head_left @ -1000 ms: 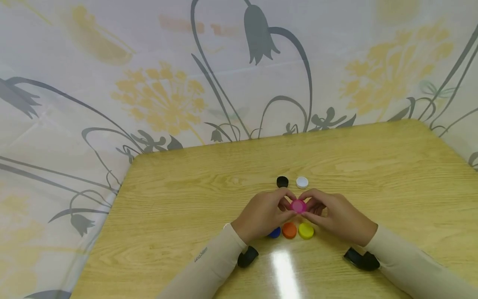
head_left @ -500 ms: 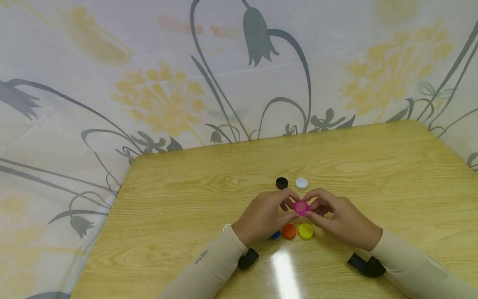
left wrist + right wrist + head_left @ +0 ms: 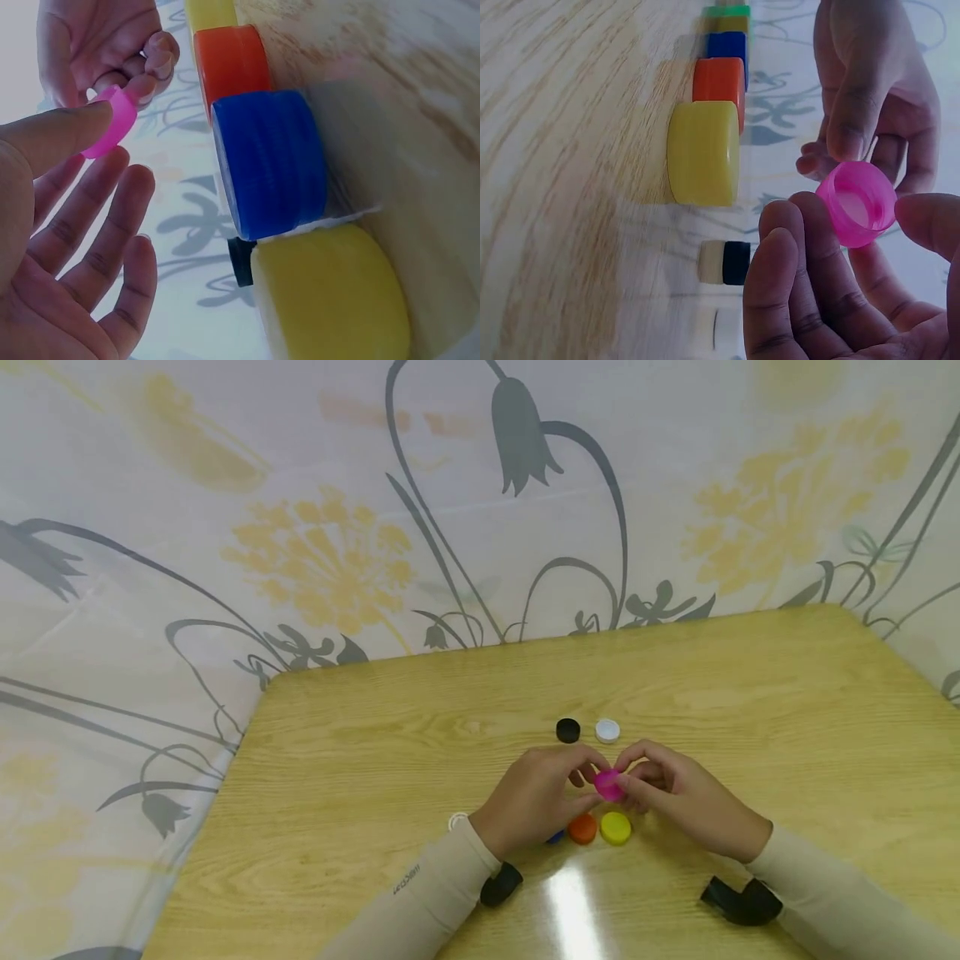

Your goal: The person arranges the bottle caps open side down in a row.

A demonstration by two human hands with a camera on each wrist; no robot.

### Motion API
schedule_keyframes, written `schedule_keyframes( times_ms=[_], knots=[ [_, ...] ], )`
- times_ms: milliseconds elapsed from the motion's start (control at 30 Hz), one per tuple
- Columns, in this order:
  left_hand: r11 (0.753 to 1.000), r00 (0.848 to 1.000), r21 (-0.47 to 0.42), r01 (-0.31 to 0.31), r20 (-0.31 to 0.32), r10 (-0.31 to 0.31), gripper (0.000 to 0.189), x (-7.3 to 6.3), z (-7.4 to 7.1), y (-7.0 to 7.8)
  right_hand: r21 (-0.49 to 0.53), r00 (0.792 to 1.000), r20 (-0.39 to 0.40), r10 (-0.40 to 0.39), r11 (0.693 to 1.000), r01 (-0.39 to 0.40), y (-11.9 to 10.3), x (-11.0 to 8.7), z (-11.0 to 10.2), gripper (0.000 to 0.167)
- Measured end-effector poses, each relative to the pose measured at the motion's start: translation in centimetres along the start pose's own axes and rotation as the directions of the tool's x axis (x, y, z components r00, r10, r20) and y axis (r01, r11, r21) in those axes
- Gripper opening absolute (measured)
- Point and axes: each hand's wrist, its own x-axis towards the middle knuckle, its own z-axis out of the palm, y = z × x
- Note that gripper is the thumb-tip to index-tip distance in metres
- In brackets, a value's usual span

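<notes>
A small pink bottle cap (image 3: 608,785) is raised between my two hands. My left hand (image 3: 536,789) pinches its left side between thumb and index finger, the other fingers spread loosely in the left wrist view. From the other side my right hand (image 3: 686,797) grips it, thumb and index finger at its edge. The cap's hollow inside shows in the right wrist view. Below the hands lie an orange cap (image 3: 582,828), a yellow cap (image 3: 616,828) and a blue cap (image 3: 270,161), the last mostly hidden by my left hand in the head view.
Beyond the hands lie a black cap (image 3: 568,731) and a white cap (image 3: 607,731). A second yellow cap (image 3: 330,292) stands beside the blue one, with a green cap (image 3: 729,11) past it. Black curved pieces (image 3: 741,902) sit at both wrists. Patterned cloth (image 3: 337,527) hangs behind the wooden table (image 3: 360,727).
The pink cap has shifted slightly right and toward me and has turned between the fingers. My right thumb now covers part of it. The caps on the table have stayed put.
</notes>
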Motion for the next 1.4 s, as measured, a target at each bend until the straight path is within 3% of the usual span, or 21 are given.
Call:
schedule_keyframes(
  times_ms=[400, 767, 1033, 1400],
  knots=[
    [1.0, 1.0, 0.02, -0.02, 0.005, 0.02, 0.021, -0.04, -0.05, 0.11, 0.008, 0.998, 0.033, 0.053, 0.999, -0.053, 0.17, 0.07, -0.14, 0.019],
    [0.999, 1.0, 0.037, 0.015, 0.006, -0.015, 0.017, -0.25, 0.07, 0.02, -0.013, 1.0, 0.003, 0.01, 1.0, -0.01, 0.51, -0.01, 0.31, 0.011],
    [0.998, 0.998, -0.019, 0.06, 0.031, -0.06, 0.017, -0.22, 0.08, 0.2, -0.054, 1.0, -0.026, -0.007, 0.999, 0.006, 0.59, -0.08, 0.28, 0.01],
    [0.997, 0.998, -0.058, 0.052, 0.035, -0.05, 0.015, -0.22, -0.05, 0.31, -0.094, 0.996, -0.062, -0.057, 0.994, 0.051, 0.48, -0.01, 0.3, 0.01]
  ],
)
